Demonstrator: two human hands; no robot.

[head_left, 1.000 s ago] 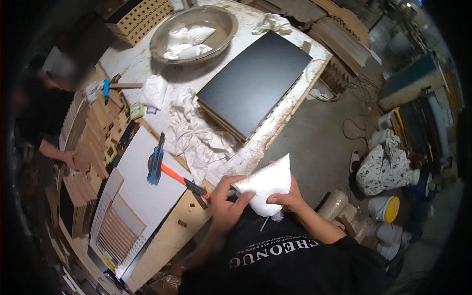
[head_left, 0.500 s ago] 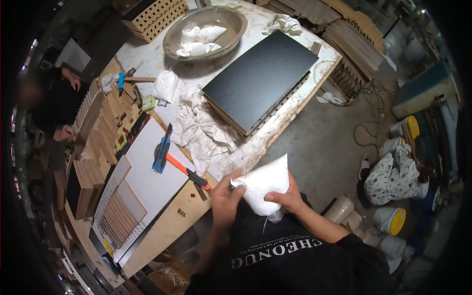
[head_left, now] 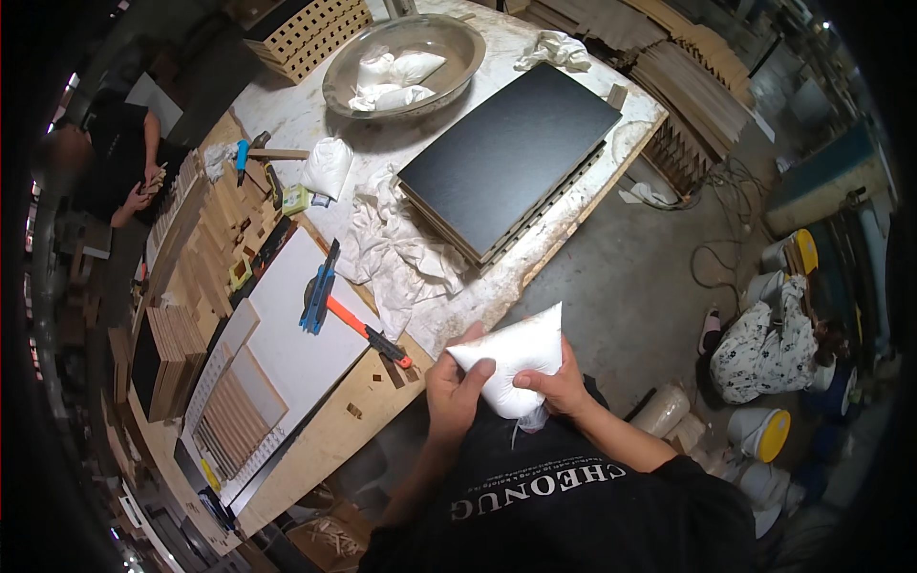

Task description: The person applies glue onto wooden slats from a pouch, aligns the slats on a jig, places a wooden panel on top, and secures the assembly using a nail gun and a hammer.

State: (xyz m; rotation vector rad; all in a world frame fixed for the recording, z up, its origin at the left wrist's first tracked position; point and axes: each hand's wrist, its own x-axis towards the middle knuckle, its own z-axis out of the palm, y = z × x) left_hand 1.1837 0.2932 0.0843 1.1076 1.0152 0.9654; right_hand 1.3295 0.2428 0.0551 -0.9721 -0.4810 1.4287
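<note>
Between my hands, in front of my body, is a plump white plastic bag (head_left: 516, 358) with a pointed upper corner and a gathered, tied end at the bottom. My left hand (head_left: 460, 382) grips its left side, thumb pressed on the front. From the right, my right hand (head_left: 556, 382) holds the other side, its thumb also across the front. Both hands' fingers behind the bag are mostly hidden. Just beyond them lies a crumpled white cloth (head_left: 401, 253) at the table edge, beside a stack of black panels (head_left: 511, 158).
A metal basin (head_left: 344, 100) holds several white bags; another white bag (head_left: 328, 169) lies nearby. A hammer with an orange handle (head_left: 358, 325) and a blue tool (head_left: 318, 298) rest on a white board (head_left: 325, 358). Buckets (head_left: 759, 432) stand at right. Two other people are nearby.
My left thumb has come down onto the front of the bag, and the left hand grips it more fully. The co-worker at far left has brought both hands together.
</note>
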